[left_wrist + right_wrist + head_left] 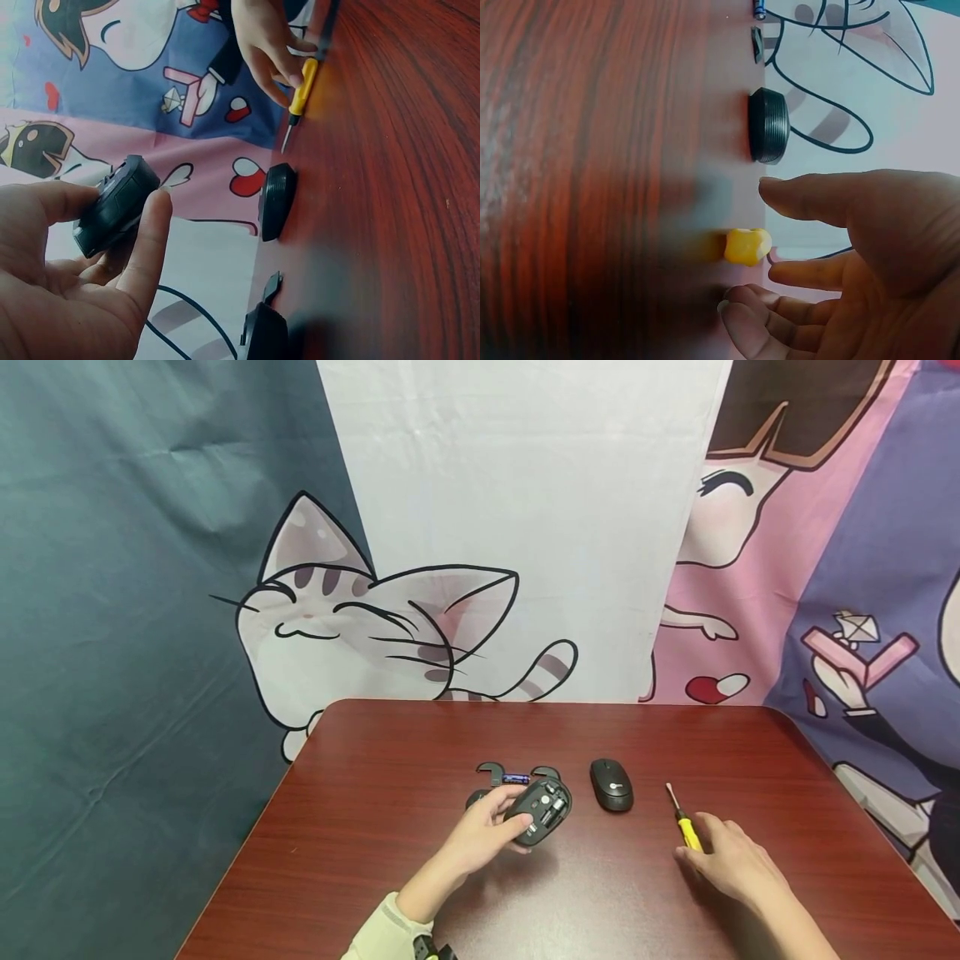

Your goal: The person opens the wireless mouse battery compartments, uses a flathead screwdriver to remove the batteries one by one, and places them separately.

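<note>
My left hand [480, 837] grips a black computer mouse [546, 810] between thumb and fingers, above the table. Its underside faces up, with the battery bay uncovered. A yellow-handled screwdriver [687, 833] lies on the table. Around the handle end, my right hand [738, 864] has thumb and fingers spread apart; the right wrist view shows a gap between the thumb and the handle [746, 246]. Between the hands, a second black mouse [611, 785] sits upright. Behind the held mouse lie a blue battery [516, 779] and thin black covers [491, 771].
Another black mouse [264, 334] stands on the table, mostly hidden behind the left hand in the head view. The brown wooden table [360, 752] has rounded far corners. A cartoon-printed curtain [525, 485] hangs behind it.
</note>
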`<state>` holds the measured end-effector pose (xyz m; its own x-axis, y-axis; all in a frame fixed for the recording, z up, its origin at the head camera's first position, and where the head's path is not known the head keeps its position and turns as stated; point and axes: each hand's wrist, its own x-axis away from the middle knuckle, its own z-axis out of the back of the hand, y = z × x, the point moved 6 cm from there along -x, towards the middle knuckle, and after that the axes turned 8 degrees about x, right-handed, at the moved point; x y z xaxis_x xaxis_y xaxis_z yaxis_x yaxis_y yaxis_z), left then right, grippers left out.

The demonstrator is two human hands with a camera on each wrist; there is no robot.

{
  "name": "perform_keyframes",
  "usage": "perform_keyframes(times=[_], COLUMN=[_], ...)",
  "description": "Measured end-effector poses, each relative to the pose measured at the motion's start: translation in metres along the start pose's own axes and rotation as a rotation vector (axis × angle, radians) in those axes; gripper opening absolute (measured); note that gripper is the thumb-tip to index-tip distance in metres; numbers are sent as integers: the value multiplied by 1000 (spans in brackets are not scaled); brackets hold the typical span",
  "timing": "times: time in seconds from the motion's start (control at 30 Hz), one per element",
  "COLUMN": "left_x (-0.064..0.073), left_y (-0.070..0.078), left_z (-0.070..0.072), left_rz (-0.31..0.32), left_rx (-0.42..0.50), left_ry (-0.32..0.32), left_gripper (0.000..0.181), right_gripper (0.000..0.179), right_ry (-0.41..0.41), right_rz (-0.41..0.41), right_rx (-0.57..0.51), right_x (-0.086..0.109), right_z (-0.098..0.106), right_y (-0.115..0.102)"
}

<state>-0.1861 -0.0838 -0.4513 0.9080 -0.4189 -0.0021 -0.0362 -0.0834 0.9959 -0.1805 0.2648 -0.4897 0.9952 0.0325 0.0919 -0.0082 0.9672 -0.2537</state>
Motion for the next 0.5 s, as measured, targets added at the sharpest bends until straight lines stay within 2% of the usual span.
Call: perform_keyframes(times=[0.3, 0.5], left_x=[0, 0], left_y=[1, 3], left_z=[-2, -2], left_rz=[3, 5], left_rx=[5, 0], left_ry=[-5, -4], left_gripper=[46, 46], right_gripper=[56, 33], right_ry=[-8, -54], right_rz=[10, -26], right_rx=[-20, -9], right_x=[-7, -8], right_z=[-4, -7], right_y=[4, 8])
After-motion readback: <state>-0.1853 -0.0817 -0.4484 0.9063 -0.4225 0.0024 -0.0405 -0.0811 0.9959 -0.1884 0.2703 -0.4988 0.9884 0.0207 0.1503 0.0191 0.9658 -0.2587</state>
